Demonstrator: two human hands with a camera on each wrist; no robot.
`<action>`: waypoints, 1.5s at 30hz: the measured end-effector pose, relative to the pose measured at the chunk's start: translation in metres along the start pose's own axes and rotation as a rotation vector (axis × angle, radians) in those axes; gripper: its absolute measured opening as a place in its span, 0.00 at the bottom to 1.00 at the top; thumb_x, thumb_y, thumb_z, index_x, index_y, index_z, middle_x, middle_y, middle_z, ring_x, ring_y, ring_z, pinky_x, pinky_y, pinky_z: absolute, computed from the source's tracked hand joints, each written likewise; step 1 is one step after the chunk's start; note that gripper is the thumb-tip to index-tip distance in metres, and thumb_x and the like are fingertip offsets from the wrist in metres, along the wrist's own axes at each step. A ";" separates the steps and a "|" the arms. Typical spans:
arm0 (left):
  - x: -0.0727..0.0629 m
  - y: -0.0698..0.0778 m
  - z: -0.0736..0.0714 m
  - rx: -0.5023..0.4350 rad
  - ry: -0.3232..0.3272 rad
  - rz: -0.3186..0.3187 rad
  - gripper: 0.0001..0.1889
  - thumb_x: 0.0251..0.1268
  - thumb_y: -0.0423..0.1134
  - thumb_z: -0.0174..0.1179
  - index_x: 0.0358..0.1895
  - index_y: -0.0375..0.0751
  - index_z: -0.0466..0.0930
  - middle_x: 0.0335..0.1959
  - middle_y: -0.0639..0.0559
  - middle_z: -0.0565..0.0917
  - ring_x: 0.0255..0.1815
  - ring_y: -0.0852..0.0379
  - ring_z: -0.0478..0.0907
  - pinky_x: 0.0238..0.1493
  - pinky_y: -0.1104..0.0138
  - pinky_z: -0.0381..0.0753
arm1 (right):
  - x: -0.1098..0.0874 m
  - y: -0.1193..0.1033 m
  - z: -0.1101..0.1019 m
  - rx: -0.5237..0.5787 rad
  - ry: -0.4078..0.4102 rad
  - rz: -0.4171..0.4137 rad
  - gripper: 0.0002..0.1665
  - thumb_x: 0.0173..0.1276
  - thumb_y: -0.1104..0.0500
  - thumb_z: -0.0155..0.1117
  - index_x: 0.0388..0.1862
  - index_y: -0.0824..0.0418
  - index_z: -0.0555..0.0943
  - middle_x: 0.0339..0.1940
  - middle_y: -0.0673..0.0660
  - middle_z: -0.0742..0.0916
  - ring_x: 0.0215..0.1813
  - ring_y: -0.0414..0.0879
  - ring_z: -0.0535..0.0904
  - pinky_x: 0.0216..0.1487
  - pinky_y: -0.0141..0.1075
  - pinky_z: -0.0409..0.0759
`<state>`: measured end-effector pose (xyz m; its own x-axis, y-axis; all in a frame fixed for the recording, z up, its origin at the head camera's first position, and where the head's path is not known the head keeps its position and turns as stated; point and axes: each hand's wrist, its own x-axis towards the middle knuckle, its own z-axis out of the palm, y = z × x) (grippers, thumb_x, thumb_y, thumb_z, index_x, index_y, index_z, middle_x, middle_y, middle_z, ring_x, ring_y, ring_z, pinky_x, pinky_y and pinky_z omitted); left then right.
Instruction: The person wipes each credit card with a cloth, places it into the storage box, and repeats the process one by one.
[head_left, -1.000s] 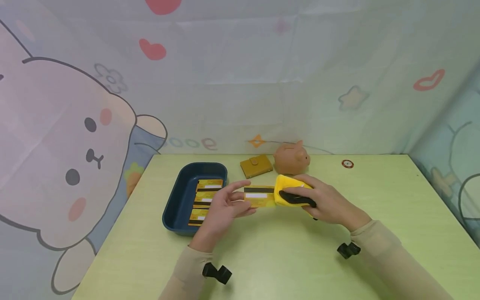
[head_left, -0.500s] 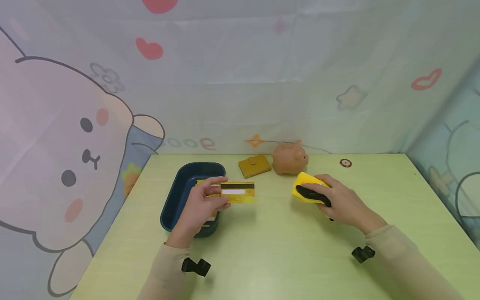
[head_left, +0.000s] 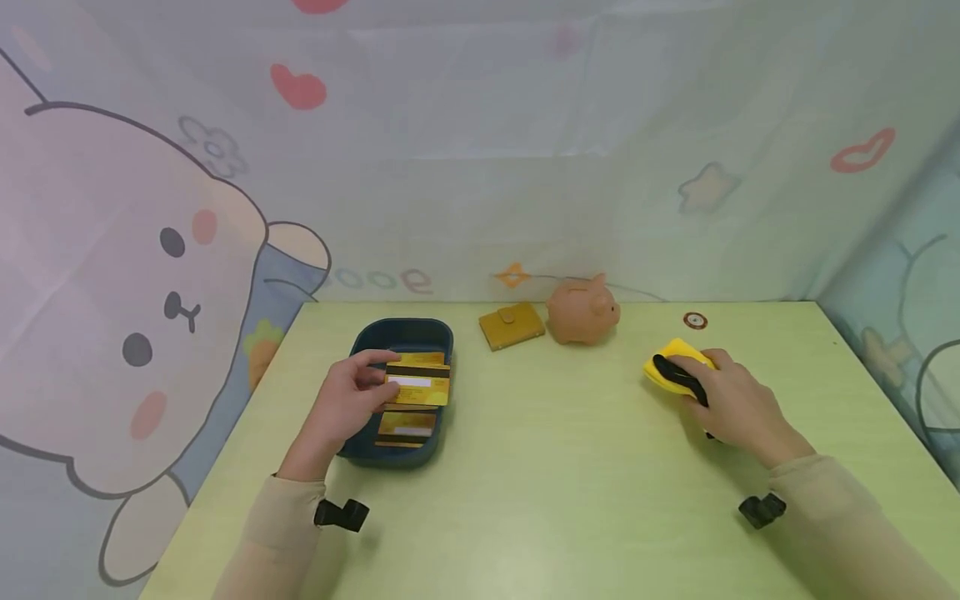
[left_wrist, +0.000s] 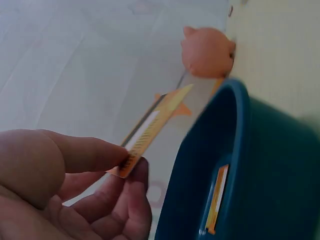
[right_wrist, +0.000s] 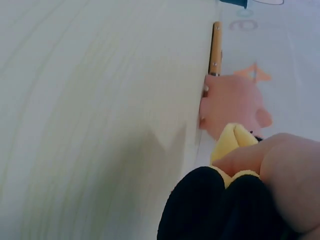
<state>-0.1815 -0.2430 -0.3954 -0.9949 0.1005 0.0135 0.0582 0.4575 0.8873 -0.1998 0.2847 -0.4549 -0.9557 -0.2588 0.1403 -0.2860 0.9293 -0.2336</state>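
Observation:
My left hand [head_left: 347, 408] pinches a yellow bank card [head_left: 420, 385] between thumb and fingers. A black stripe and a white strip show on the card's face. It is held over the dark blue bin [head_left: 442, 433], where other yellow cards [head_left: 406, 428] lie. In the left wrist view the card [left_wrist: 155, 122] tilts beside the bin's rim [left_wrist: 239, 95]. Over the right part of the table, my right hand [head_left: 738, 408] grips a soft yellow fabric thing with rounded black parts [head_left: 678, 375]. Thumb and fingers hide much of it; its exact kind cannot be made out.
A mustard wallet [head_left: 512, 326] lies at the back of the table, beside a pink piggy bank [head_left: 582, 312]. Farther right is a small round red-and-white chip [head_left: 695, 321]. A printed cloth backdrop [head_left: 487, 150] rises behind the table's back edge.
The left hand has carried the card leftward, away from the yellow-and-black fabric thing, to above the bin. The right hand has moved right with the fabric thing still gripped.

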 end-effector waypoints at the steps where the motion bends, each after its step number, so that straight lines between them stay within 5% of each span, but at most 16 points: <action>1: 0.000 -0.002 -0.003 0.044 -0.003 -0.012 0.21 0.74 0.30 0.63 0.68 0.36 0.78 0.37 0.44 0.84 0.38 0.50 0.85 0.44 0.58 0.89 | -0.001 0.001 -0.001 0.001 -0.004 0.020 0.39 0.67 0.57 0.74 0.76 0.52 0.72 0.67 0.74 0.72 0.54 0.73 0.79 0.33 0.64 0.85; 5: 0.001 -0.005 -0.011 0.145 -0.045 -0.080 0.20 0.74 0.30 0.62 0.67 0.35 0.78 0.31 0.46 0.81 0.34 0.52 0.84 0.40 0.58 0.86 | -0.006 0.007 -0.005 0.004 -0.003 0.084 0.40 0.68 0.56 0.72 0.77 0.53 0.70 0.65 0.77 0.72 0.52 0.76 0.79 0.29 0.63 0.83; 12: 0.006 -0.008 -0.012 0.254 -0.098 -0.176 0.20 0.70 0.28 0.63 0.64 0.33 0.79 0.27 0.46 0.81 0.34 0.41 0.84 0.28 0.62 0.72 | -0.010 0.012 -0.009 0.022 -0.014 0.158 0.37 0.70 0.56 0.69 0.77 0.54 0.69 0.65 0.80 0.70 0.50 0.77 0.78 0.26 0.62 0.81; 16: 0.010 -0.013 -0.009 0.340 -0.145 -0.196 0.19 0.68 0.28 0.65 0.61 0.33 0.80 0.28 0.45 0.84 0.31 0.43 0.84 0.30 0.62 0.75 | -0.011 0.011 -0.009 0.022 -0.029 0.183 0.37 0.71 0.56 0.68 0.76 0.55 0.69 0.65 0.80 0.69 0.50 0.78 0.78 0.26 0.62 0.81; 24: 0.012 -0.019 -0.002 0.560 -0.164 -0.159 0.16 0.64 0.31 0.67 0.55 0.32 0.83 0.33 0.47 0.87 0.32 0.53 0.81 0.38 0.56 0.84 | -0.010 0.006 -0.003 0.017 -0.063 0.243 0.35 0.71 0.57 0.66 0.75 0.60 0.69 0.64 0.84 0.68 0.45 0.79 0.78 0.25 0.61 0.79; 31: 0.009 -0.013 0.004 0.696 -0.160 -0.144 0.18 0.68 0.36 0.67 0.58 0.33 0.83 0.36 0.42 0.86 0.34 0.48 0.78 0.37 0.55 0.81 | -0.012 -0.003 0.008 0.021 -0.131 0.292 0.38 0.71 0.55 0.65 0.76 0.63 0.64 0.61 0.86 0.66 0.44 0.77 0.75 0.27 0.60 0.78; 39: 0.006 -0.015 0.006 0.715 -0.180 -0.162 0.17 0.70 0.38 0.67 0.57 0.34 0.84 0.32 0.46 0.82 0.29 0.51 0.75 0.32 0.58 0.78 | -0.014 -0.002 0.003 0.075 -0.197 0.277 0.48 0.73 0.42 0.66 0.81 0.62 0.58 0.63 0.90 0.63 0.54 0.86 0.69 0.31 0.67 0.79; 45: 0.004 -0.016 0.006 0.690 -0.111 -0.114 0.16 0.70 0.39 0.67 0.55 0.34 0.84 0.39 0.43 0.88 0.36 0.50 0.83 0.37 0.54 0.85 | -0.015 -0.004 -0.006 0.079 -0.209 0.247 0.52 0.71 0.38 0.68 0.82 0.59 0.57 0.66 0.90 0.62 0.57 0.88 0.67 0.38 0.71 0.79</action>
<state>-0.1857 -0.2444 -0.4121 -0.9856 0.0913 -0.1423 0.0298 0.9224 0.3851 -0.1840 0.2865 -0.4499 -0.9882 -0.0839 -0.1285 -0.0402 0.9496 -0.3108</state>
